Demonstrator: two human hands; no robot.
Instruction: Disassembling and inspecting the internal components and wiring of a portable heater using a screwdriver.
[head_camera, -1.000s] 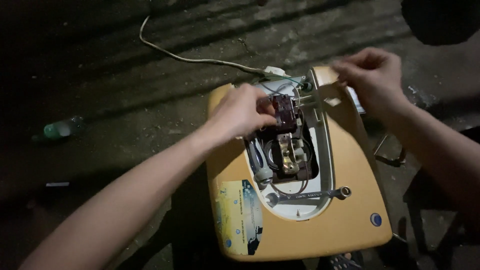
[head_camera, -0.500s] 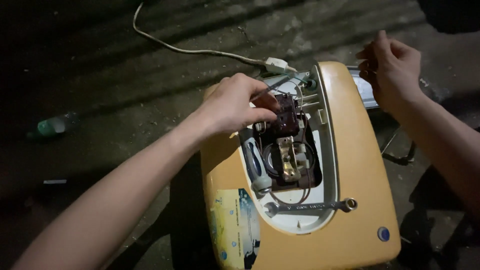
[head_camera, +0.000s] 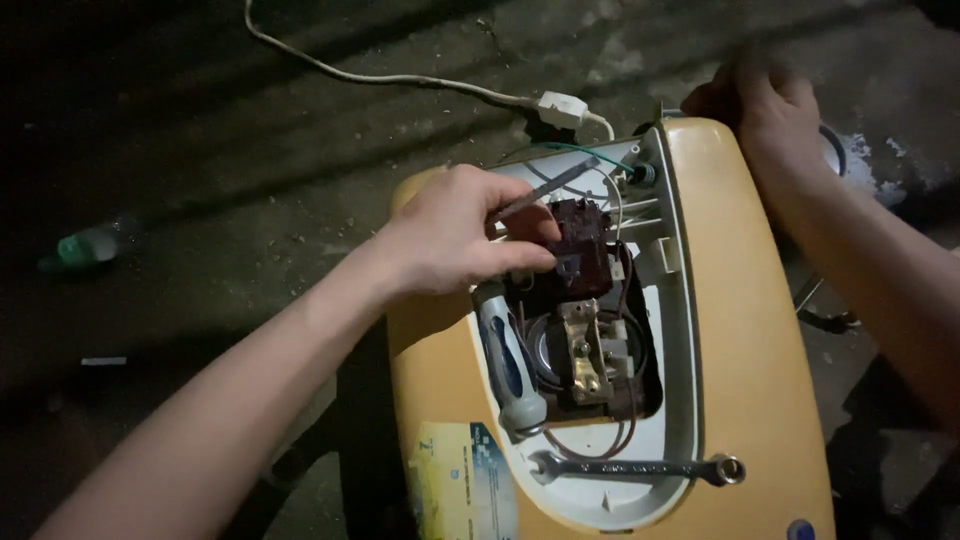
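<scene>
Your left hand (head_camera: 450, 240) pinches the dark brown part (head_camera: 580, 245) at the top of the yellow casing's (head_camera: 740, 330) open cavity. Inside lie one screwdriver (head_camera: 510, 365) and one wrench (head_camera: 640, 467) along its lower edge. Your right hand (head_camera: 765, 100) grips the casing's top corner, on the floor (head_camera: 250, 170).

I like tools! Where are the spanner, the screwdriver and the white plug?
spanner (head_camera: 640, 467), head view, middle of its shaft.
screwdriver (head_camera: 508, 360), head view, blue and white handle.
white plug (head_camera: 561, 105), head view, its body.
</scene>
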